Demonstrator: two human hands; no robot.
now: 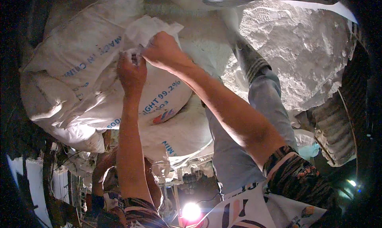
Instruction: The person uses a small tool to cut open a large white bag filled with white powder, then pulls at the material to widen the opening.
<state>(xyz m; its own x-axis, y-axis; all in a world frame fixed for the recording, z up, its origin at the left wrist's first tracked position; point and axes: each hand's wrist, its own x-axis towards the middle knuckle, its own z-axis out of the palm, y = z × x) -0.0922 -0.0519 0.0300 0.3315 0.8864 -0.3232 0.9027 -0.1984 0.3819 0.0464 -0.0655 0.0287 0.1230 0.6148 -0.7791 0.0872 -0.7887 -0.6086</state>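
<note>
A large white woven plastic sack [98, 79] with blue printing lies before me, its surface creased and bulging. My left hand [132, 67] has its fingers curled at a gathered part of the sack, with pale powder on the fingertips. Right beside it, my right hand [165, 50] makes a fist on the same bunched material. A loose flap of the sack [146, 26] sticks up past both hands. What exactly lies inside the fingers is hidden. Another printed white sack [185, 132] shows beneath, partly covered by the first.
White powder [298, 55] is heaped at the right, close to my trousered leg [264, 82]. Corrugated sheeting [337, 132] stands near the right edge. A bright lamp [191, 211] glares at the bottom. Another person's arm [103, 167] shows behind my left forearm.
</note>
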